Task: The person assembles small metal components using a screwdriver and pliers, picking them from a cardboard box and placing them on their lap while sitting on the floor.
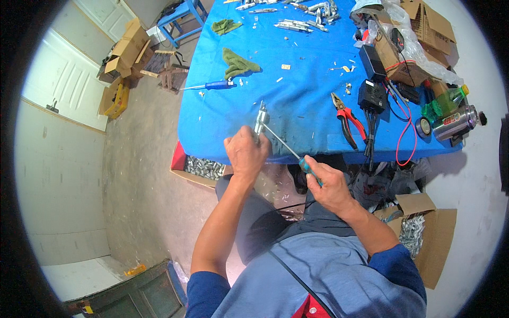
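Left hand (247, 152) grips metal part (261, 117), right hand (330, 183) grips screwdriver (293, 151), both at table's (313, 95) near edge. Part looks stiff, probably slick; best held by thick body.

At the near edge of the tabletop (307, 85), the left hand (246, 151) hides the lower end of a silver metal piece (261, 117), and the right hand (330, 183) covers part of a screwdriver (286, 145), whose tip is too small to tell whether it touches. The picture's upper edge cuts off metal parts (326, 10) at the tabletop's far side and a blue chair (182, 18) off its far left corner. The tabletop's near left corner partly hides a box (179, 153). Pale scraps (241, 82) on the tabletop are too small to identify.
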A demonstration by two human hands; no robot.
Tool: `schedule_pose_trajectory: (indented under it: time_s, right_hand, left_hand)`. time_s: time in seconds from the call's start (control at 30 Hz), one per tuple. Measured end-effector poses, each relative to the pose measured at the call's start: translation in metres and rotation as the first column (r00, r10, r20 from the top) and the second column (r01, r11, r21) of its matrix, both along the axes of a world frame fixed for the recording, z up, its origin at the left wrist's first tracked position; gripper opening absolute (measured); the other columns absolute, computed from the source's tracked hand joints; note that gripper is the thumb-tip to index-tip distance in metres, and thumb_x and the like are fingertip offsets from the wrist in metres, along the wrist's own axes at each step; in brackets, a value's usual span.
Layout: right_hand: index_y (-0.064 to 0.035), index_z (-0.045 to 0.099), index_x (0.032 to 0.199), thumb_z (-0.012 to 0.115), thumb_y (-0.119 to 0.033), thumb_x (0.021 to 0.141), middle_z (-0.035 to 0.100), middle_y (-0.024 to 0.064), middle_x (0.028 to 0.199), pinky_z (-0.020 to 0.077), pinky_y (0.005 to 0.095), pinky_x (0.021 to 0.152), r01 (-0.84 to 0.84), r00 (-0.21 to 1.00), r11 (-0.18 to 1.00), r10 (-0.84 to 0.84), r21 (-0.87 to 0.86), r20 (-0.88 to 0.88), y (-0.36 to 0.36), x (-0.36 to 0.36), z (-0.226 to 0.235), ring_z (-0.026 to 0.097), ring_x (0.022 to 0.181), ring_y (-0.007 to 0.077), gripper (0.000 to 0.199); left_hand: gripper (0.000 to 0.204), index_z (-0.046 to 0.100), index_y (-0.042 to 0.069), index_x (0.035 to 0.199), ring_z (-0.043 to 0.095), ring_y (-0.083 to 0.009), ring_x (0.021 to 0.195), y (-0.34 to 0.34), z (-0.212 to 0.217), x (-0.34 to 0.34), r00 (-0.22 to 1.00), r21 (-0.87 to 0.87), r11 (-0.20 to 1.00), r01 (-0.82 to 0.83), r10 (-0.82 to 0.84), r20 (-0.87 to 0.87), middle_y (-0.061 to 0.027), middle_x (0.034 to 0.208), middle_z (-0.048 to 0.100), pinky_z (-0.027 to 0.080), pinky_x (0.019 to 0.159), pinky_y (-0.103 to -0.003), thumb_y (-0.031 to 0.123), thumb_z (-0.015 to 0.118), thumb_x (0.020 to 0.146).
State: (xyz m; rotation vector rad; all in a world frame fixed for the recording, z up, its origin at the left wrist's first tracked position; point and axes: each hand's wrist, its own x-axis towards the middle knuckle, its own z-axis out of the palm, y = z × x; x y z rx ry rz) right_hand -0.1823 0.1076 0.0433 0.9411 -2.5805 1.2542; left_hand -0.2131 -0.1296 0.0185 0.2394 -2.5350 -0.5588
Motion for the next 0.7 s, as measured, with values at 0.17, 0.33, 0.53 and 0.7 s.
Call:
schedule_pose_trajectory:
  time_s: [0.17, 0.33, 0.53, 0.7]
  right_hand:
    - [0.0024, 0.06, 0.122, 0.065, -0.006, 0.083, 0.061, 0.0164, 0.085, 0.0529, 0.0394, 0.061, 0.054, 0.981, 0.978, -0.014, 0.203, -0.196, -0.005, 0.003, 0.014, 0.064, 0.071, 0.0319, 0.04]
    - [-0.0005, 0.063, 0.122, 0.061, -0.008, 0.086, 0.07, 0.0185, 0.094, 0.0547, 0.0275, 0.066, 0.039, 0.878, 0.997, -0.004, -0.062, 0.48, 0.017, -0.014, 0.036, 0.07, 0.075, 0.0213, 0.036]
    - [0.0035, 0.052, 0.134, 0.061, -0.01, 0.092, 0.067, 0.0124, 0.103, 0.044, 0.0193, 0.046, 0.325, 0.489, 0.857, 0.21, -0.4, 0.846, 0.035, -0.009, 0.036, 0.061, 0.067, 0.0099, 0.045]
    - [0.0061, 0.047, 0.137, 0.061, -0.009, 0.091, 0.066, 0.0145, 0.106, 0.0425, 0.0183, 0.045, 0.336, 0.506, 0.839, 0.223, -0.428, 0.833, 0.038, -0.002, 0.029, 0.061, 0.07, 0.0099, 0.051]
  left_hand:
    - [0.023, 0.055, 0.004, 0.082, 0.06, -0.0335, 0.067, 0.001, -0.003, -0.001, 1.0, 0.011, 1.0, -0.001, 0.001, -0.022, -0.0146, 0.07, 0.061, 0.038, 0.07, -0.044, 0.021, 0.07, 0.08]
    - [0.022, 0.053, 0.005, 0.08, 0.06, -0.0341, 0.067, 0.004, 0.002, 0.005, 1.0, 0.004, 1.0, 0.0, 0.0, -0.006, -0.0137, 0.071, 0.062, 0.038, 0.07, -0.045, 0.021, 0.067, 0.083]
    - [0.023, 0.055, 0.004, 0.08, 0.061, -0.0358, 0.069, 0.002, 0.002, 0.003, 0.999, 0.016, 0.999, -0.028, 0.027, 0.043, -0.0158, 0.071, 0.062, 0.039, 0.07, -0.046, 0.023, 0.06, 0.091]
    - [0.025, 0.057, 0.004, 0.08, 0.06, -0.0384, 0.068, 0.0, 0.002, 0.002, 0.996, 0.003, 0.999, -0.035, 0.034, 0.081, -0.0177, 0.071, 0.063, 0.04, 0.069, -0.047, 0.022, 0.052, 0.097]
